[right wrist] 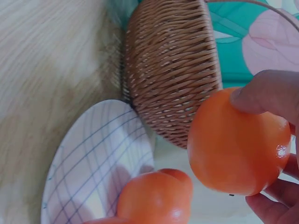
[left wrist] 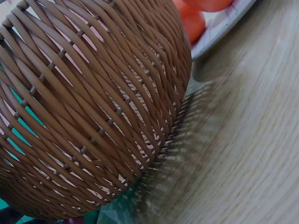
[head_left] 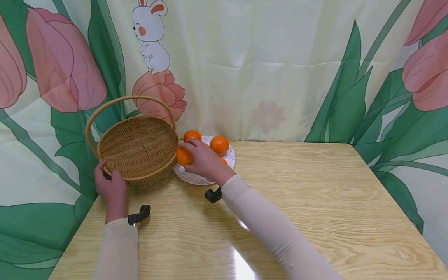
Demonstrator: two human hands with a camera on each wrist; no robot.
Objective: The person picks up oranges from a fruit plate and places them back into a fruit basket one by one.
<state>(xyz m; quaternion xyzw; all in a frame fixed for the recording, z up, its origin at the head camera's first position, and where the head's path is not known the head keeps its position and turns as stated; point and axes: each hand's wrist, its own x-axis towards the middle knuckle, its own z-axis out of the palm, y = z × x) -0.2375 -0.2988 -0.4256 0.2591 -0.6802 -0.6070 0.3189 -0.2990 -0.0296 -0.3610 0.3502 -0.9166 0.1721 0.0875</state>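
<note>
A brown wicker basket (head_left: 138, 147) with a tall arched handle (head_left: 131, 98) stands at the table's back left, tilted so its woven inside shows. My left hand (head_left: 112, 188) grips the near left part of its rim. Between the thumb and fingers of my right hand (head_left: 201, 159) is a glossy orange persimmon (right wrist: 238, 142), held up beside the basket's right rim. Beneath that hand lies a white plate (right wrist: 93, 154) with a blue checked pattern. More persimmons rest on it, one (head_left: 219, 145) at the right and another (head_left: 192, 135) at the back; my hand partly covers others.
The wooden table (head_left: 315, 194) reaches to the right and toward me. Directly behind it hangs a curtain (head_left: 280, 77) printed with tulips and a rabbit. Black wrist cameras, one on the left (head_left: 139, 214) and one on the right (head_left: 213, 195), jut from my wrists.
</note>
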